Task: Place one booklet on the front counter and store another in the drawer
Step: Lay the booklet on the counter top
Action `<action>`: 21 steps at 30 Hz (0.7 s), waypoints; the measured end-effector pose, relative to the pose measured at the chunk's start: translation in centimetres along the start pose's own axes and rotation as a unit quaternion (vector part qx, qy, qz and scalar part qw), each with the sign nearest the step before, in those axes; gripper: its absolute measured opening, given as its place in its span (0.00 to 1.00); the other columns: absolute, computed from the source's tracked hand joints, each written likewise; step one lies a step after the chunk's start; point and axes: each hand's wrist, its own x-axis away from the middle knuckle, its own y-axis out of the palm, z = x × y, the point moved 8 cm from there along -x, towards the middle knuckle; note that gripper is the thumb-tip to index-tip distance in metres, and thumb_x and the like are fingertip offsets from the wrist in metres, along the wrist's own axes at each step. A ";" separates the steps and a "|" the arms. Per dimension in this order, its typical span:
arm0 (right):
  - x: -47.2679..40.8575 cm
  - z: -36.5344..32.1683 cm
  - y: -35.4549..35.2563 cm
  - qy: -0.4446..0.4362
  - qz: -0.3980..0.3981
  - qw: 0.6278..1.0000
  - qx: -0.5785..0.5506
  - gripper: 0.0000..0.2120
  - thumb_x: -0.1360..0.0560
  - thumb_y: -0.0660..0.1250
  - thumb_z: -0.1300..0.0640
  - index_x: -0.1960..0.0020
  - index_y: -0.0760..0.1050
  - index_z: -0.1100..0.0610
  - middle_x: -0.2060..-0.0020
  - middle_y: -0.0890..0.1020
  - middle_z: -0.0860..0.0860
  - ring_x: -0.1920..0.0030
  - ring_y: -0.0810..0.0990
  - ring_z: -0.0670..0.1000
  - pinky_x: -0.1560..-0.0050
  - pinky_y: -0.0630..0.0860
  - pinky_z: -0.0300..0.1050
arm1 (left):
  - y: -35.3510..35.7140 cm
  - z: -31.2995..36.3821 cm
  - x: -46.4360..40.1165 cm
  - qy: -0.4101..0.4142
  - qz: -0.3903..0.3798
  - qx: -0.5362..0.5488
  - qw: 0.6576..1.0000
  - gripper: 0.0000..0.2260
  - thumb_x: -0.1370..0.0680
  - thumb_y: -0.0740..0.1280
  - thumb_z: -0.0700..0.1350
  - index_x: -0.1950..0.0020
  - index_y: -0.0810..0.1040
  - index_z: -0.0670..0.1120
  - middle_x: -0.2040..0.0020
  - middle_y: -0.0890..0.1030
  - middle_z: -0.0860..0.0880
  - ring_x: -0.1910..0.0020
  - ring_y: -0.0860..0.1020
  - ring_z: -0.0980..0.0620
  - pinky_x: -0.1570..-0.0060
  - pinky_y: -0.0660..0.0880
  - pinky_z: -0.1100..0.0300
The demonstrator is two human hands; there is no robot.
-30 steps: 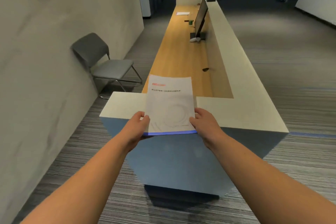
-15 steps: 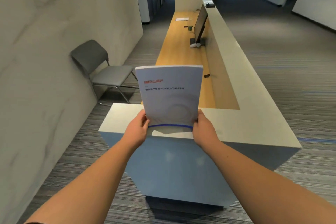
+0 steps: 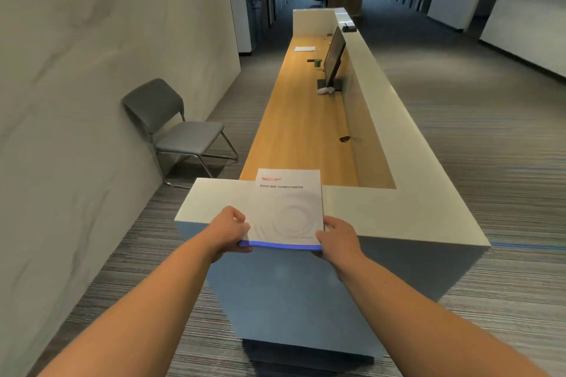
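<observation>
A white booklet [image 3: 286,208] with red lettering and a blue lower edge lies nearly flat over the near end of the cream counter top [image 3: 214,202]. My left hand [image 3: 228,231] grips its lower left corner and my right hand [image 3: 338,237] grips its lower right corner. The booklet's near edge juts slightly past the counter's front edge. Whether a second booklet lies under the top one, I cannot tell. No drawer shows.
Behind the counter runs a long wooden desk [image 3: 300,122] with a monitor [image 3: 333,55], a small green item and a sheet of paper [image 3: 304,49] far back. A grey chair [image 3: 180,128] stands by the left wall. Striped carpet surrounds the counter.
Half a second ago the booklet stood upright in both hands above the counter; now it is tilted down nearly flat on the counter top. Both hands keep their hold on the lower corners.
</observation>
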 end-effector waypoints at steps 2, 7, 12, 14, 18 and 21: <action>0.2 0.5 -0.2 0.001 0.008 1.000 -0.005 0.22 0.26 0.61 0.66 0.33 0.72 0.54 0.50 0.78 0.48 0.54 0.81 0.51 0.51 0.84 0.55 | 0.3 -0.6 -0.1 0.006 0.021 0.014 1.000 0.08 0.23 0.64 0.34 0.60 0.68 0.41 0.61 0.68 0.42 0.65 0.75 0.46 0.60 0.84 0.45; -0.2 0.9 -0.5 0.003 -0.012 0.999 -0.039 0.21 0.26 0.64 0.66 0.34 0.74 0.55 0.46 0.81 0.52 0.50 0.83 0.53 0.52 0.84 0.52 | 0.4 -0.8 0.4 0.012 0.043 0.070 0.997 0.12 0.21 0.64 0.35 0.39 0.69 0.44 0.39 0.70 0.43 0.50 0.76 0.44 0.63 0.84 0.53; -0.5 1.0 -0.4 -0.011 -0.023 1.000 -0.015 0.22 0.25 0.63 0.65 0.33 0.75 0.54 0.45 0.83 0.52 0.49 0.84 0.52 0.51 0.84 0.51 | 0.4 -0.8 1.0 0.010 0.076 0.065 0.995 0.09 0.21 0.64 0.37 0.41 0.72 0.43 0.38 0.72 0.43 0.46 0.77 0.42 0.68 0.82 0.58; -0.2 0.8 -0.3 -0.010 -0.034 0.999 0.002 0.21 0.24 0.62 0.62 0.32 0.74 0.52 0.45 0.83 0.51 0.50 0.84 0.51 0.55 0.84 0.47 | 0.6 -0.9 1.1 0.006 0.072 0.072 0.995 0.09 0.20 0.63 0.37 0.40 0.72 0.43 0.39 0.72 0.44 0.47 0.77 0.43 0.67 0.82 0.57; 0.9 -1.3 -2.1 -0.027 -0.008 0.985 0.168 0.21 0.22 0.58 0.50 0.30 0.69 0.52 0.40 0.80 0.52 0.48 0.83 0.56 0.55 0.79 0.48 | -0.8 -1.1 1.3 -0.006 0.067 0.069 0.995 0.09 0.20 0.62 0.41 0.40 0.74 0.45 0.41 0.78 0.42 0.55 0.79 0.46 0.59 0.82 0.55; 2.0 -5.6 -2.9 -0.138 0.039 0.968 0.207 0.15 0.21 0.57 0.55 0.36 0.71 0.54 0.50 0.80 0.50 0.56 0.79 0.48 0.61 0.70 0.40 | -5.2 0.0 2.1 0.046 0.145 0.047 0.987 0.09 0.20 0.60 0.42 0.41 0.76 0.44 0.45 0.82 0.43 0.56 0.79 0.48 0.56 0.78 0.52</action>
